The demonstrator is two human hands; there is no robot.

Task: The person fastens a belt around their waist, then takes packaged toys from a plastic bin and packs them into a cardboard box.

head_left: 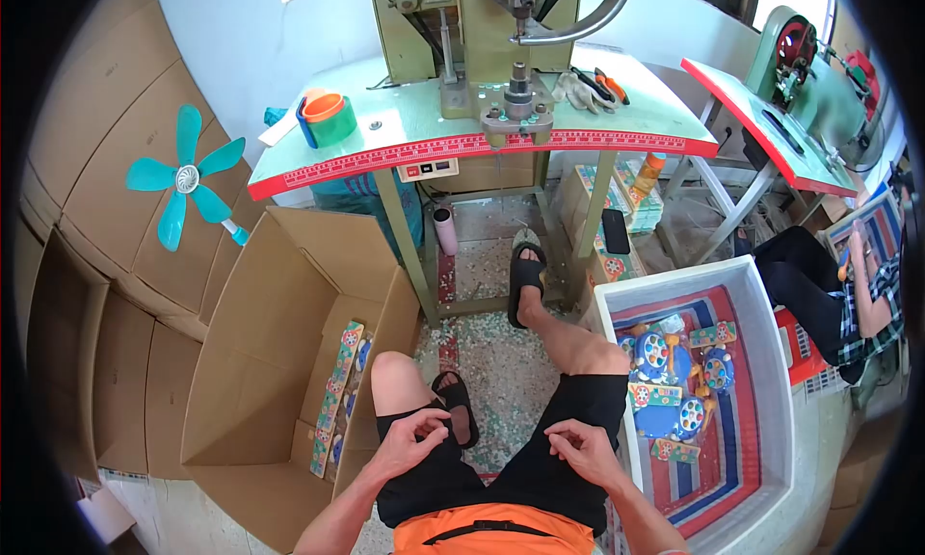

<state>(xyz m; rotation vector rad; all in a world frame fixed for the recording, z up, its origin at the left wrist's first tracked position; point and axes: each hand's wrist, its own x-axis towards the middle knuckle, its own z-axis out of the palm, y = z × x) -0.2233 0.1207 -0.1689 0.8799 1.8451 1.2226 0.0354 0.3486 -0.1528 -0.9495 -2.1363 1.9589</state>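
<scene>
My left hand (412,443) hovers over or rests on my left thigh, its fingers loosely bent and somewhat apart, with nothing visible in it. Over my right thigh is my right hand (584,449), also loosely curled, and I see no object in its fingers. Nearest to the left hand stands a tall open cardboard box (251,353) with a row of colourful printed toy packs (332,401) inside. Beside the right hand is a white plastic crate (780,401), lined with striped cloth, holding several blue toys (651,355) with round printed discs and printed cards (713,334).
Ahead is a press machine (518,102) on a green-topped table (424,121) with tape rolls (330,119), gloves (581,91) and pliers (611,87). A teal fan (187,179) stands left. A phone (615,231) lies on stacked packs. Another person (867,304) sits at the right.
</scene>
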